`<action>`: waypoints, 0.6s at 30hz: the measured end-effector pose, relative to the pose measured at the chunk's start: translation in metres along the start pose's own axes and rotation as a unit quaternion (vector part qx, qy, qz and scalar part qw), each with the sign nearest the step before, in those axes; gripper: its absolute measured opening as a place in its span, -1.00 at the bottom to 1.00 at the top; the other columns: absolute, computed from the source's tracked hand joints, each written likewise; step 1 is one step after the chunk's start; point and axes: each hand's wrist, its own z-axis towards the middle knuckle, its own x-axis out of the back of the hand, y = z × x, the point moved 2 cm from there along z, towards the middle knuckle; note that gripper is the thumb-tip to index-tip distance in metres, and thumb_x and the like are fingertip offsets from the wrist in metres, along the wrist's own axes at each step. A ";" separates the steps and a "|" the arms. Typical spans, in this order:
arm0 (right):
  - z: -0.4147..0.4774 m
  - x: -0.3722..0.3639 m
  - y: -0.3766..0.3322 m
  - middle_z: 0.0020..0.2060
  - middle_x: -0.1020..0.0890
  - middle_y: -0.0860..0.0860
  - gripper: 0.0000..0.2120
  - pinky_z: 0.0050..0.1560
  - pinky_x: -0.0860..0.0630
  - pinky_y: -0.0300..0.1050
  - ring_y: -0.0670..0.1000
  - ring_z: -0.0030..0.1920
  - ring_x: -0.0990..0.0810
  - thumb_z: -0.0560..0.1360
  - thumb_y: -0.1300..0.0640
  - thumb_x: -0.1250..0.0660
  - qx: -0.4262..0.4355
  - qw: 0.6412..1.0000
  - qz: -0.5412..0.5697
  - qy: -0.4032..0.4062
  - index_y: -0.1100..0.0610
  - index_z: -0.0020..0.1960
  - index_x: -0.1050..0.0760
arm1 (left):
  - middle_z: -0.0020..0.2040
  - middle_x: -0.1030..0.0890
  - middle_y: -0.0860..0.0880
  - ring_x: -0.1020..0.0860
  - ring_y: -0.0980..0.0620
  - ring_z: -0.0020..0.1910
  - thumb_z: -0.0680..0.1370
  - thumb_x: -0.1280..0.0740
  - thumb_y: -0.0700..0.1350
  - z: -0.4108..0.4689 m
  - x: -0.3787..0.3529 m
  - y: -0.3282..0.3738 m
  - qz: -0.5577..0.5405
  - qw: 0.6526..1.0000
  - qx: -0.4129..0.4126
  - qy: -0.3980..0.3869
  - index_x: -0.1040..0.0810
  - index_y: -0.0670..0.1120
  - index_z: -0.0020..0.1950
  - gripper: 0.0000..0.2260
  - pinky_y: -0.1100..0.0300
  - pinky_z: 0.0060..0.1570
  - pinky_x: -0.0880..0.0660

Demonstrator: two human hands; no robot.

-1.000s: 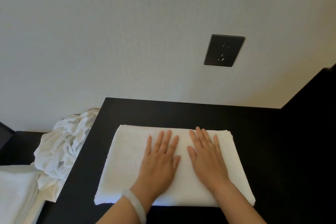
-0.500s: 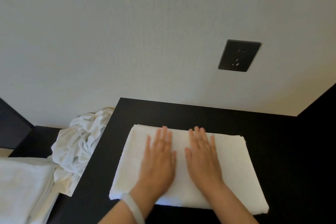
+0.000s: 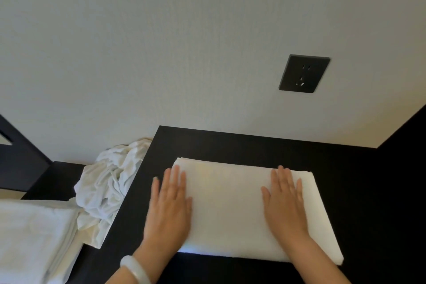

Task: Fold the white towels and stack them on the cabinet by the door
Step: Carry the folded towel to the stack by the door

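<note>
Pressing open-palmed, left hand [image 3: 169,207] overlaps the folded towel [image 3: 228,210] at its left edge, right hand [image 3: 285,205] inside its right edge. I count one crumpled towel [image 3: 110,191]; open cabinet top [image 3: 357,191] shows rightward.

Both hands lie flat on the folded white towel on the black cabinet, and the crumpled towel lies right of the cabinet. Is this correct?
Not quite: in the head view the crumpled towel lies left of the cabinet. The left hand and right hand do lie flat on the folded towel.
</note>
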 end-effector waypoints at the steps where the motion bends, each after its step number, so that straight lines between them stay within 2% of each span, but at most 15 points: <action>1: -0.006 0.001 -0.013 0.58 -0.15 0.14 -0.43 0.55 0.23 0.00 0.06 0.59 -0.03 0.66 -0.01 0.13 0.014 1.000 0.007 0.020 0.24 0.58 -0.13 | 0.53 -0.29 -0.21 -0.26 -0.18 0.52 0.62 0.03 0.01 0.000 0.000 0.020 -0.014 0.999 -0.032 0.016 -0.29 -0.24 0.52 -0.46 -0.17 0.43 -0.14; 3: -0.022 -0.007 -0.038 0.44 -0.42 0.19 -0.45 0.49 0.06 0.07 0.13 0.48 -0.35 0.57 0.04 0.02 0.058 0.998 0.019 -0.017 0.28 0.43 -0.42 | 0.52 -0.31 -0.18 -0.29 -0.15 0.50 0.62 -0.02 -0.03 -0.005 -0.005 0.058 -0.048 0.994 -0.096 0.022 -0.35 -0.22 0.50 -0.50 -0.12 0.39 -0.15; 4: -0.031 -0.015 -0.046 0.41 -0.47 0.19 -0.46 0.46 -0.01 0.09 0.13 0.44 -0.42 0.55 0.05 -0.01 0.076 0.996 0.018 -0.041 0.28 0.39 -0.48 | 0.53 -0.30 -0.15 -0.28 -0.12 0.51 0.64 0.00 -0.01 -0.009 -0.008 0.071 -0.056 0.992 -0.116 0.008 -0.36 -0.19 0.50 -0.51 -0.09 0.38 -0.15; 6: -0.043 -0.027 -0.046 0.42 -0.45 0.14 -0.45 0.42 -0.07 0.11 0.10 0.44 -0.42 0.55 0.01 -0.02 0.075 0.994 0.024 -0.075 0.22 0.42 -0.46 | 0.55 -0.27 -0.10 -0.26 -0.08 0.52 0.68 0.09 0.03 -0.016 -0.016 0.077 -0.040 0.990 -0.132 -0.022 -0.35 -0.14 0.51 -0.51 -0.09 0.38 -0.14; 8: -0.045 -0.024 -0.030 0.53 -0.29 0.06 -0.40 0.47 0.03 0.08 0.03 0.53 -0.25 0.58 -0.09 0.05 0.045 0.995 0.033 -0.086 0.11 0.55 -0.26 | 0.57 -0.23 -0.08 -0.23 -0.06 0.54 0.69 0.13 0.06 -0.016 -0.021 0.062 -0.028 0.992 -0.118 -0.022 -0.26 -0.10 0.56 -0.49 -0.10 0.40 -0.10; 9: -0.046 -0.020 -0.016 0.59 -0.10 0.01 -0.35 0.50 0.18 0.05 -0.02 0.58 -0.06 0.57 -0.17 0.16 0.035 0.997 0.023 -0.063 0.04 0.61 -0.06 | 0.58 -0.22 -0.07 -0.21 -0.06 0.55 0.68 0.10 0.07 -0.016 -0.022 0.051 -0.026 0.994 -0.105 -0.016 -0.22 -0.08 0.58 -0.50 -0.10 0.42 -0.07; 11: -0.048 -0.020 0.015 0.57 0.27 -0.09 -0.30 0.45 0.47 -0.05 -0.09 0.56 0.30 0.46 -0.25 0.43 0.003 0.999 0.022 -0.034 -0.06 0.57 0.34 | 0.59 -0.19 -0.06 -0.18 -0.05 0.56 0.66 0.05 0.07 -0.015 -0.021 0.030 -0.025 0.997 -0.078 -0.011 -0.17 -0.06 0.60 -0.49 -0.08 0.45 -0.02; 12: -0.050 -0.019 0.028 0.55 0.33 -0.11 -0.30 0.44 0.51 -0.08 -0.09 0.54 0.36 0.43 -0.25 0.49 -0.020 0.999 0.026 -0.031 -0.07 0.54 0.40 | 0.59 -0.18 -0.07 -0.17 -0.05 0.56 0.66 0.04 0.07 -0.016 -0.021 0.021 -0.021 0.997 -0.069 -0.017 -0.15 -0.07 0.60 -0.48 -0.09 0.46 -0.02; 15: -0.056 -0.010 0.056 0.55 0.30 -0.09 -0.40 0.53 0.40 -0.06 -0.09 0.55 0.34 0.57 -0.24 0.37 -0.069 0.998 0.002 -0.015 -0.06 0.54 0.40 | 0.61 -0.11 -0.06 -0.10 -0.04 0.58 0.65 0.11 0.10 -0.022 -0.019 -0.002 -0.023 0.998 -0.042 -0.034 -0.08 -0.06 0.61 -0.46 -0.06 0.50 -0.04; 18: -0.060 -0.008 0.076 0.58 0.25 -0.08 -0.42 0.57 0.26 -0.03 -0.07 0.57 0.25 0.64 -0.20 0.20 -0.119 0.992 0.033 -0.036 -0.08 0.51 0.42 | 0.61 0.16 0.03 0.12 0.03 0.59 0.58 0.31 0.19 -0.025 -0.015 -0.016 -0.069 0.997 -0.009 -0.036 0.16 0.03 0.61 -0.40 0.07 0.55 0.14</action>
